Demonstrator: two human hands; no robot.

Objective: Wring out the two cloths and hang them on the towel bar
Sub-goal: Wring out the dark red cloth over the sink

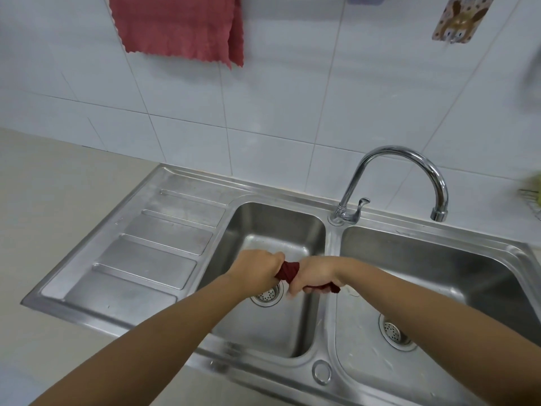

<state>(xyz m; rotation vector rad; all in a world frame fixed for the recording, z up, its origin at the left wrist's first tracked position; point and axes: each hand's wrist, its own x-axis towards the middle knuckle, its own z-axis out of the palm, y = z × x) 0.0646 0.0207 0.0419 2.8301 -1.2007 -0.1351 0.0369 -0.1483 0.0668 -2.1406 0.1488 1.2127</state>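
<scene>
— Where is the cloth being wrung?

— The dark red cloth (288, 272) is twisted into a tight rope over the left basin (272, 227) of the steel sink, above its drain strainer (268, 295). One end pokes out past the right hand.

— And the other one?

— A lighter red cloth (178, 26) hangs flat against the tiled wall (278, 98), up left; the bar holding it is out of view.

— Anything in the way?

— The curved faucet (409, 177) stands behind the divider, its spout over the right basin (439, 273), well apart from the hands. The drainboard (140, 250) lies to the left, the desk (52, 206) beyond it.

— The hands?

— The left hand (256, 271) and the right hand (313, 275) are both fisted tight around the twisted cloth, close together.
</scene>
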